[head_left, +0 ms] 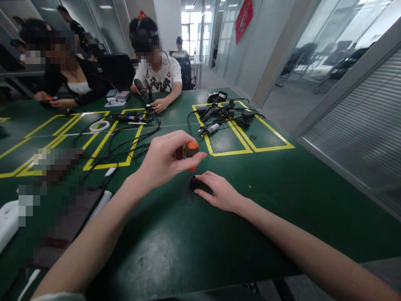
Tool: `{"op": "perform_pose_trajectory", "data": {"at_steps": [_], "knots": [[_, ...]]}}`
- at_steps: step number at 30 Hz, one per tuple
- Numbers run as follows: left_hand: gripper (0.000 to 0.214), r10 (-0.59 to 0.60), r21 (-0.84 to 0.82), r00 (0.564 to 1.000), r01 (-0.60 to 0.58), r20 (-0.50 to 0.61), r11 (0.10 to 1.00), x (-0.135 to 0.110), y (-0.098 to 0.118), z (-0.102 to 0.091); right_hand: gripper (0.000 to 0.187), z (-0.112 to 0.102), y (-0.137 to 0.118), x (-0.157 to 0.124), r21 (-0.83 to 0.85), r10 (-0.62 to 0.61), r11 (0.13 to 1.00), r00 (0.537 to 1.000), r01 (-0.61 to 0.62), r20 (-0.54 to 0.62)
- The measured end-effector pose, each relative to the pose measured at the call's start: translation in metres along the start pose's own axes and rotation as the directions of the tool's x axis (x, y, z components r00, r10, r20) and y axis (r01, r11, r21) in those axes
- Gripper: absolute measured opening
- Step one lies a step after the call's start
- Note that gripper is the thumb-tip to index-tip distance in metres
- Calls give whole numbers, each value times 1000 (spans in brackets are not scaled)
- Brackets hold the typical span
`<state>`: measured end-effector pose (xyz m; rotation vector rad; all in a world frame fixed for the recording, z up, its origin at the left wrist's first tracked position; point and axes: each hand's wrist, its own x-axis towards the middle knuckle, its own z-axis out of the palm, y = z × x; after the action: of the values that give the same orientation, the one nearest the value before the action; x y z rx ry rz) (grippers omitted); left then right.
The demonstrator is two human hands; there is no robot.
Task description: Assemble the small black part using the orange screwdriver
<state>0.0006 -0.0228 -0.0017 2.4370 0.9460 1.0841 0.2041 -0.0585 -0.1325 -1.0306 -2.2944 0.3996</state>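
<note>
My left hand is closed around an orange-and-dark screwdriver handle, held upright above the table. The handle's lower orange part shows beneath my thumb; its tip is hard to make out. Below it, on the green tabletop, my right hand pinches a small black part between thumb and fingers. A short round post seems to stand on top of that part. The screwdriver is directly over it, and I cannot tell whether the two touch.
Black cables, adapters and tools lie in yellow-taped boxes beyond my hands. A white ring and a power screwdriver lie to the left, with cables trailing nearby. Across the table, a person in a white shirt works with a tool.
</note>
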Motion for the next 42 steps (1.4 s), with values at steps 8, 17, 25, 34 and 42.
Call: {"op": "perform_pose_trajectory", "data": {"at_steps": [8,17,25,34,42], "knots": [[24,109,215,993,-115,42,970,1,-7,-4,51,0,-2,-2,-17,-36,999,999,36,-9],[46,244,122,958,-262,148,957,-3,-5,-2,59,1,1,-5,-38,-101,994,995,100,-16],[36,277,213,952,-299,128,930,-2,-11,-4,66,-3,1,-5,21,-99,995,993,98,63],[38,279,152,947,-303,161,941,-4,-9,-7,64,-1,6,-7,73,-75,995,997,74,20],[40,289,111,940,-311,182,944,-2,-4,-12,38,0,8,-7,68,-87,994,996,88,-13]]}}
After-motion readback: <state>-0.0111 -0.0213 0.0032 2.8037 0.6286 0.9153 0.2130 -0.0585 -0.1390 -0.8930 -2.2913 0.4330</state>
